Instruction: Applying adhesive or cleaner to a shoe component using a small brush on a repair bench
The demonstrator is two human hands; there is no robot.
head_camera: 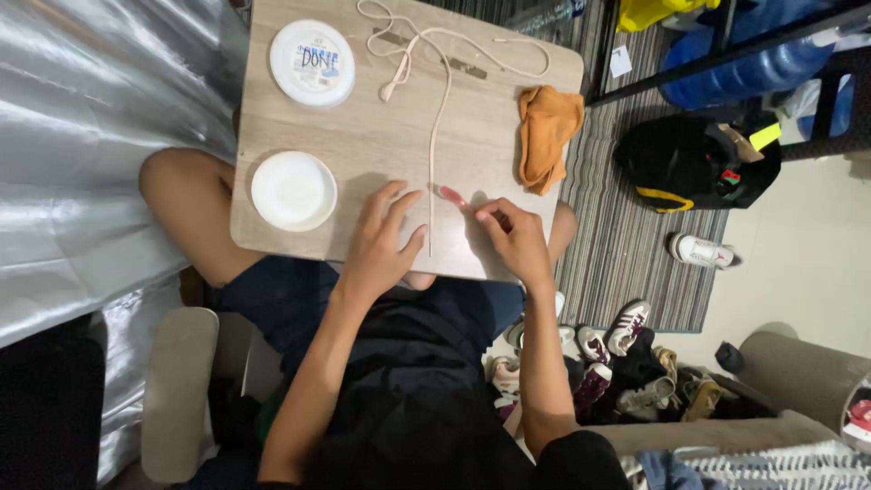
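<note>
Head view: I see my left hand (381,240) spread flat on the small wooden table (381,136), fingers open, holding nothing, just left of a pale cord (439,127). My right hand (513,234) pinches a small pink piece (451,194) near the cord's near end. Farther left sit two white round lids (294,190); an orange cloth (546,132) lies far right.

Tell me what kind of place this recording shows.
Probably a lived-in room at home: a pile of shoes on the floor, a striped rug, a black backpack and a small wooden lap table over the person's knees.
</note>
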